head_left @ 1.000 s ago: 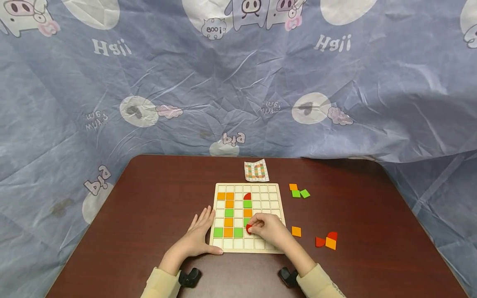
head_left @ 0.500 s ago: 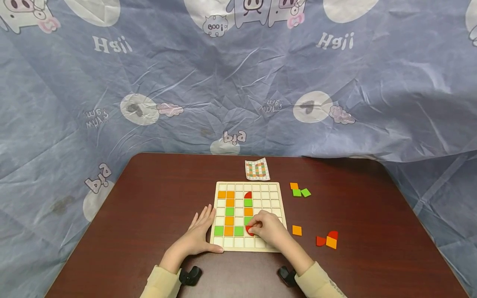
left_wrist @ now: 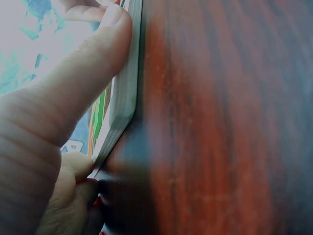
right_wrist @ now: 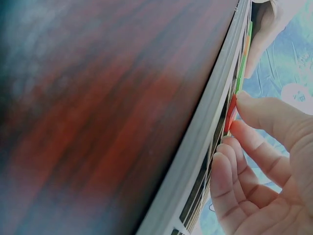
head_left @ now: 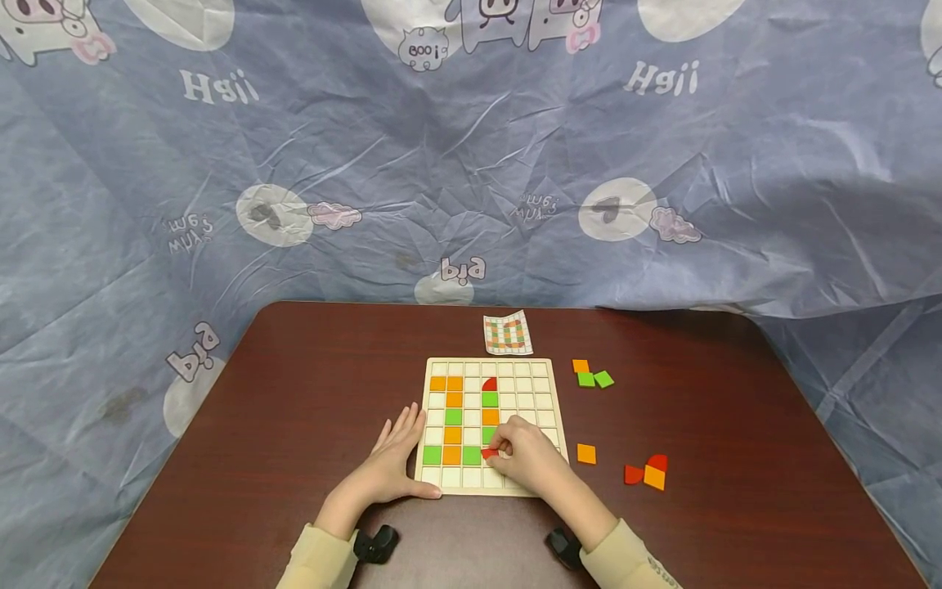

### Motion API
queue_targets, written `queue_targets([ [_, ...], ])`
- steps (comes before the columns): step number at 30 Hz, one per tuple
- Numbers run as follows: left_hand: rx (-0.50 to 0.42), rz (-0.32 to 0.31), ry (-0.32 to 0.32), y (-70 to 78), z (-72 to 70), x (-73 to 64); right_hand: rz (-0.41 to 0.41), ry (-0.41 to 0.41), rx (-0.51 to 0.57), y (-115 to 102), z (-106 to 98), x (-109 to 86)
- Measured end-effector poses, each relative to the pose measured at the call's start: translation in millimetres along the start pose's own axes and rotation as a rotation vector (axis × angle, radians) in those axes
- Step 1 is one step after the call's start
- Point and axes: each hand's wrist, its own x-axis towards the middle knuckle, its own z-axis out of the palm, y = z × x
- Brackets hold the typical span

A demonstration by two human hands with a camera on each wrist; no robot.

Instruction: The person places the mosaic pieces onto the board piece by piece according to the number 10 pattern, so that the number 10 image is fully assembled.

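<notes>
A pale wooden grid board [head_left: 542, 406] lies on the table, with orange, green and red tiles in some cells. Between thumb and forefinger, my right hand [head_left: 531, 458] pinches a red quarter-circle tile [head_left: 489, 453] at a cell below a green tile [head_left: 489, 435]. The right wrist view has this red tile [right_wrist: 231, 113] low against the board, its other side partly covered by fingers. My left hand [head_left: 388, 473] rests along the board's left side, fingers spread and straight, thumb at the near left corner. In the left wrist view the thumb [left_wrist: 93, 63] lies against the board's edge [left_wrist: 128, 83].
A small paper pattern card [head_left: 508, 334] lies behind the board. Right of the board are a lone orange tile [head_left: 586, 454], a group of orange and green tiles [head_left: 585, 379], and red quarter-circles beside another orange tile [head_left: 654, 478]. A blue patterned cloth [head_left: 471, 164] hangs behind the table.
The red quarter-circle tile has turned in my right fingers and now sits more squarely over its cell. The right hand has shifted slightly; the left hand stays at the board's side.
</notes>
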Motion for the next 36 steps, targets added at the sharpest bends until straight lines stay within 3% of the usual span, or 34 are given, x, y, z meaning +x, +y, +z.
queue_targets([
  [13,0.001,0.000,-0.002,1.1,-1.7,0.4,0.013,0.034,-0.055,-2.9,0.8,-1.8],
  [21,-0.001,-0.005,-0.011,-1.9,0.1,-0.4,0.085,0.028,0.014,1.0,-3.3,-2.9],
  [28,-0.001,-0.004,-0.017,-3.4,1.5,0.1,0.224,0.056,0.150,22.1,-31.2,-5.3],
  [36,-0.002,-0.003,-0.013,0.0,-1.1,-0.1,0.318,0.063,0.241,61.3,-66.6,-21.2],
])
